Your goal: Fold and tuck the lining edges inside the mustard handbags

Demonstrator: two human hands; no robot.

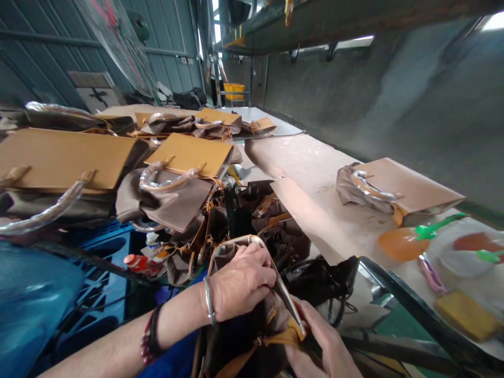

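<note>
My left hand (240, 281), with a silver bangle at the wrist, grips the top of a brown handbag (244, 336) near its plastic-wrapped handle (236, 242). My right hand (323, 341) holds the same bag lower down, by the tan strap end at the handle's base. The bag sits in my lap, partly hidden by both hands.
Several tan and brown handbags (185, 157) with wrapped handles lie piled to the left and ahead. One more handbag (397, 189) lies on the pale table (315, 173) at right, beside an orange paddle (401, 244) and green brushes. A blue crate (102, 262) stands at left. A person (216, 73) stands far back.
</note>
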